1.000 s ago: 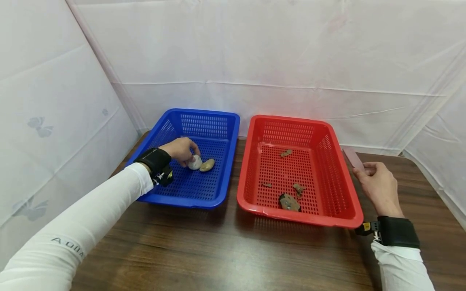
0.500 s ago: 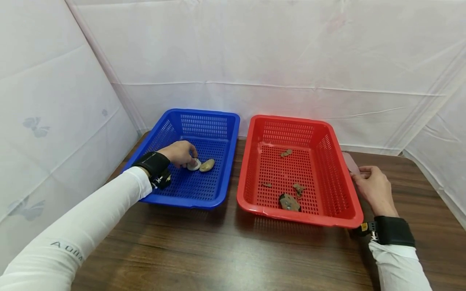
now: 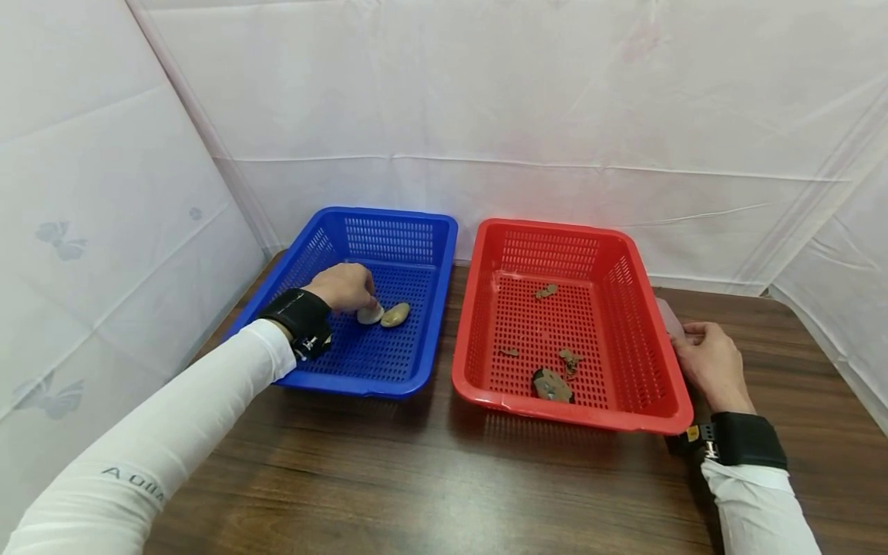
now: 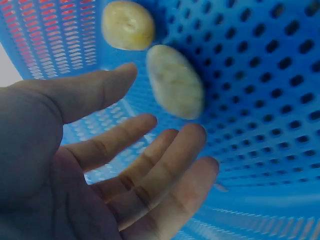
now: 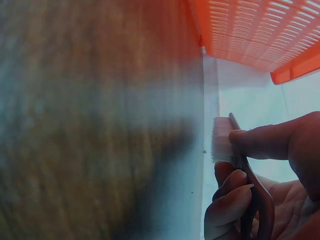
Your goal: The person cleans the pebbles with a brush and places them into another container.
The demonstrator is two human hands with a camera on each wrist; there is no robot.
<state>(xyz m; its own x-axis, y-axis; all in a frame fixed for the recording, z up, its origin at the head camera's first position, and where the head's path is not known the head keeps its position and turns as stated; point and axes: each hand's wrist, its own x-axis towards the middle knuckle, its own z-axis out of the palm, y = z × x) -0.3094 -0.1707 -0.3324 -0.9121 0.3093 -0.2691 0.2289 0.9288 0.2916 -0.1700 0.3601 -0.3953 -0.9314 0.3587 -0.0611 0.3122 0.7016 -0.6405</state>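
My left hand (image 3: 344, 287) reaches down into the blue basket (image 3: 414, 383). Its fingers are loosely bent, with fingertips right at the end of a whitish stone (image 4: 175, 82) and the thumb beside it; nothing is gripped. A smooth tan stone (image 3: 395, 314) lies next to that one on the basket floor. On the far right, my right hand (image 3: 714, 362) holds a brush (image 3: 668, 316) with a flat pinkish back, close outside the red basket's right wall. The right wrist view shows pale bristles (image 5: 221, 140) and fingers curled round the brush's looped handle (image 5: 262, 205).
In the red basket (image 3: 569, 416) are a flat dark-edged stone caked with brown dirt (image 3: 553, 385) and several small brown crumbs (image 3: 570, 361). Both baskets stand on a dark wooden table (image 3: 430, 486). White sheeting (image 3: 527, 100) hangs behind and at both sides.
My right hand has shifted a little left and nearer to me with the brush, closer to the red basket. The left hand has moved slightly over the whitish stone, which now shows less.
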